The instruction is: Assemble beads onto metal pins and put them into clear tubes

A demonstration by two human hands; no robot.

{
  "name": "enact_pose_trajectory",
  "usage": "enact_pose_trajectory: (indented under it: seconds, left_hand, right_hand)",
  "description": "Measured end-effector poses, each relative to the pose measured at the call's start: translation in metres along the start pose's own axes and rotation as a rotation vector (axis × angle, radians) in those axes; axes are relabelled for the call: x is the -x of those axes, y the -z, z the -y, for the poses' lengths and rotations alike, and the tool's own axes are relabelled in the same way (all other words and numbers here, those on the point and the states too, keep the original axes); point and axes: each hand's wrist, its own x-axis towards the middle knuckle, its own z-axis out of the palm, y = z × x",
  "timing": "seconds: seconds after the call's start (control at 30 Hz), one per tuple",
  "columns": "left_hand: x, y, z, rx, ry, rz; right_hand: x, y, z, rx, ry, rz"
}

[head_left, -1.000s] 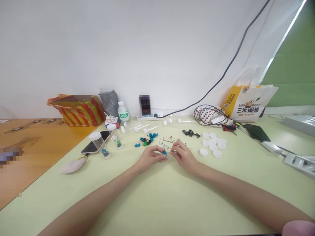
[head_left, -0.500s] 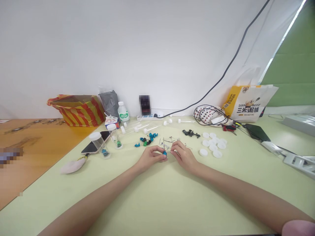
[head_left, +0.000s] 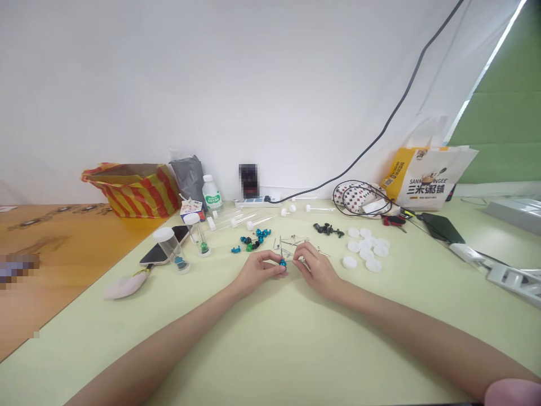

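Blue Piece Held Between Two Hands at a Pale-Green Table

Fingertips drawn close, the left hand (head_left: 258, 273) pinches a small, glossy blue piece (head_left: 283, 263) just above a pale-green table (head_left: 270, 344), a dark, thin rod (head_left: 281, 246) standing upright at it. The right hand (head_left: 316, 269), its fingertips nearly together, grips a fine pin (head_left: 289, 260) that points toward the blue piece; whether the two touch is too small to tell.

Just beyond the fingers lie scattered thin pins (head_left: 291, 243). A cluster of blue, green and black pieces (head_left: 252, 241) sits to the left, a row of small black pieces (head_left: 328, 229) to the right, near a spread of round white caps (head_left: 366, 254). Behind them, clear tubes (head_left: 262, 219) with white stoppers lie on their sides.

At left, two white-lidded jars stand upright, the nearer jar (head_left: 173, 255) with something blue inside, the farther jar (head_left: 198, 237) with something green. Beside them are a phone (head_left: 152, 256) and a fuzzy pink item (head_left: 125, 286).

Along the wall are a red-and-yellow striped bag (head_left: 139, 194), a grey bag (head_left: 188, 177), a bottle (head_left: 212, 197), a power strip (head_left: 257, 202) with a black cable (head_left: 382, 132), a patterned pouch (head_left: 350, 193) and a white-and-yellow bag (head_left: 426, 180).
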Motion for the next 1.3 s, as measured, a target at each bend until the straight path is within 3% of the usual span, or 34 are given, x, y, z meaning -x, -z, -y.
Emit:
enact_pose_trajectory:
  seconds: [1.3]
  left_hand:
    - [0.0001, -0.0001, 0.0006, 0.01, 0.001, 0.008]
  right_hand:
    - [0.0007, -0.0011, 0.0004, 0.0, -0.016, 0.032]
